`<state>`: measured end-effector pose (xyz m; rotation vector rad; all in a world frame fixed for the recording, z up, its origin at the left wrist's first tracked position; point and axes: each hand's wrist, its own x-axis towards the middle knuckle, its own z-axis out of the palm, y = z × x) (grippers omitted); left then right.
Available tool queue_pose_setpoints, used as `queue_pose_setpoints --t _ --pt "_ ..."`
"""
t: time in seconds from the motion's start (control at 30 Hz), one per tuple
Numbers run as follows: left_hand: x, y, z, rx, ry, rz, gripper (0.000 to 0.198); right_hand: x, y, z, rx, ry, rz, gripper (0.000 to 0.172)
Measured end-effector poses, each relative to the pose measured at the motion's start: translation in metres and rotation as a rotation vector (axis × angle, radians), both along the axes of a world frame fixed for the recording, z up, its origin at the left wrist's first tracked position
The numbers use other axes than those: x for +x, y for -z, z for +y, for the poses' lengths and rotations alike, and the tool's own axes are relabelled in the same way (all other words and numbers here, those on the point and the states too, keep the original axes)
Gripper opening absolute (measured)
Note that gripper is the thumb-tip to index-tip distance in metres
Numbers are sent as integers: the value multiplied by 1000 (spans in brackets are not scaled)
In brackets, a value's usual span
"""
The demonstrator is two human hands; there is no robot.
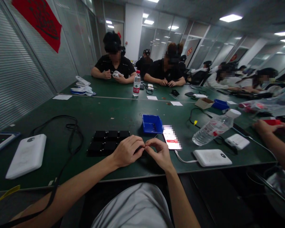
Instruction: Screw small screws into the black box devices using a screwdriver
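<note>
Currently, the left hand [127, 151] and the right hand [159, 153] meet fingertip to fingertip just above the near edge of the green table [123, 114].

1. Finger state: both hands are curled, with thumb and forefinger of each closed into a pinch. The two pinches touch at one point between the hands. Whether a small part sits inside that pinch cannot be told; nothing shows there at this size.

2. Nearest work items: a set of black square blocks [106, 142] lies on the table in two rows. Its long axis runs left to right, parallel to the table edge. The set lies to the left of the pinch point and slightly beyond it. The left hand is the nearer one; its knuckles overlap the right end of the near row.

3. Surrounding items: a blue bin [152, 124] stands beyond the pinch point, near both hands. A phone [172, 138] lies just beside the right hand, cabled to a white power bank [212, 157]. A water bottle [212, 128] lies on its side further right.

4. A co-worker's hand [263, 126] is at the right, well apart.
</note>
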<state>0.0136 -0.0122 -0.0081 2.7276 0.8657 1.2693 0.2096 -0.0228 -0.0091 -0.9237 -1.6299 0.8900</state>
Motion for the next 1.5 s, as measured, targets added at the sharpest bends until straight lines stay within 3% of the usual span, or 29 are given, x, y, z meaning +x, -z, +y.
queue_pose_setpoints --t 0.07,0.23,0.5,0.73,1.5 --pt "0 0 -1 -46 16 31 14 2 0 1 28 35 -36 4" --pt "1 6 -2 -174 24 112 48 6 2 2 79 160 -236 6" --pt "0 9 0 -295 44 135 76 7 1 3 72 160 -340 4" --pt "-1 8 0 -383 59 127 83 9 3 3 60 117 -358 5" --pt "-2 8 0 -420 42 164 86 7 2 2 89 126 -427 5"
